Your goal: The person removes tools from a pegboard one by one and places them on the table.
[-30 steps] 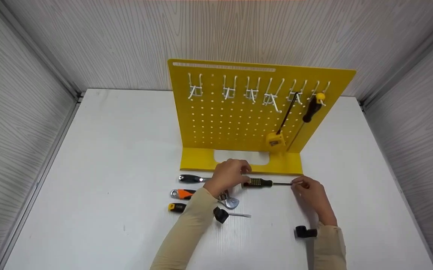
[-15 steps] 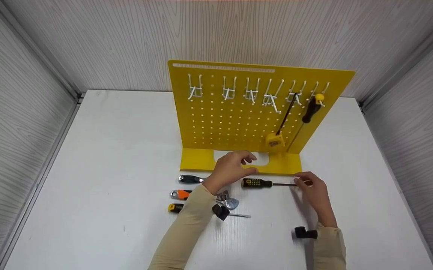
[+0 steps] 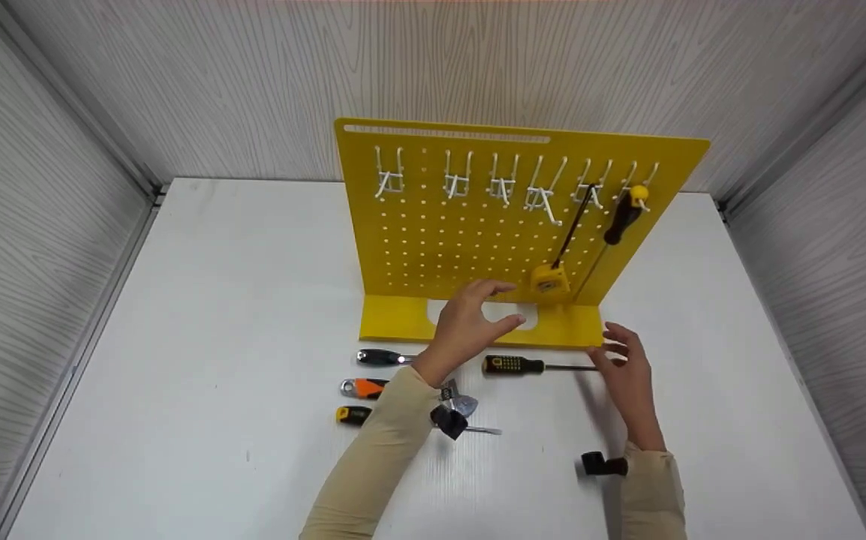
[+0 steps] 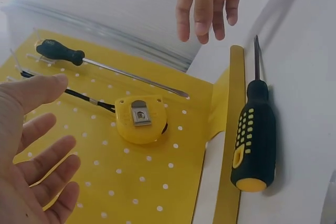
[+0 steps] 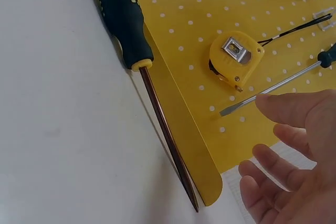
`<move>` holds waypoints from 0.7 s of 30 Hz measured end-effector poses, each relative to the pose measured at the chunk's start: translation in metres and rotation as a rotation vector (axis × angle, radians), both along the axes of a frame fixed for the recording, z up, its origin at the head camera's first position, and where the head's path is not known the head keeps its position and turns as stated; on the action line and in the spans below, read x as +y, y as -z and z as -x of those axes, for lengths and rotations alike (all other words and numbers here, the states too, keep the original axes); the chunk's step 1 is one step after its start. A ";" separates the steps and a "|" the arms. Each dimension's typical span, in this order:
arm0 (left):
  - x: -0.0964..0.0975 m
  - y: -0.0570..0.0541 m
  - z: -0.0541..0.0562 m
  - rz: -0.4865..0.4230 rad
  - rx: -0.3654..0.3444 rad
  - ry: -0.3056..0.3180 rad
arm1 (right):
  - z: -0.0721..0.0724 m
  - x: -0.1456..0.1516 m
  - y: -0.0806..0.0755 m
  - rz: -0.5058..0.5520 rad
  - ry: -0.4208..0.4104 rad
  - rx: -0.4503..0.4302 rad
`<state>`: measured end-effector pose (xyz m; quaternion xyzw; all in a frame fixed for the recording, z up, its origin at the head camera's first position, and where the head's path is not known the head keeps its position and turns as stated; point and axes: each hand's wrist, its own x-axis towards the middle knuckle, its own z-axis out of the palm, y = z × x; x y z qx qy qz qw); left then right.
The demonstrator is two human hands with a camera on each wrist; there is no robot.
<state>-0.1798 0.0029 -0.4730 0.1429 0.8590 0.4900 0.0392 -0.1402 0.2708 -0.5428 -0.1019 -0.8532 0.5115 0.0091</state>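
Observation:
A screwdriver point(image 3: 514, 365) with a black, yellow-dotted handle lies on the white table along the front of a yellow pegboard stand point(image 3: 403, 318). My left hand point(image 3: 470, 322) is raised above and left of its handle, thumb and fingers spread, holding nothing. Over the blade end, my right hand point(image 3: 626, 375) hovers with loosely bent fingers and nothing in them; the right wrist view shows the blade point(image 5: 169, 140) apart from the fingers. On the board hang a yellow tape measure point(image 4: 140, 119) by its black strap and another screwdriver point(image 4: 60, 51).
Left of the screwdriver lie a black-handled tool point(image 3: 379, 358), an orange-and-black adjustable wrench point(image 3: 364, 388) and a yellow-and-black screwdriver point(image 3: 353, 415), partly covered by my left arm. Several white hooks point(image 3: 457, 185) stick out of the board. Wood-grain walls point(image 3: 253, 90) surround the table.
My left hand has left the screwdriver's handle, moving up toward the board and spreading. The right hand has let go of the blade tip and lifted slightly. The screwdriver stays on the table.

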 end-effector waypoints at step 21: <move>0.019 -0.004 0.010 -0.271 0.085 -0.065 | 0.011 -0.027 -0.005 0.162 0.023 0.021</move>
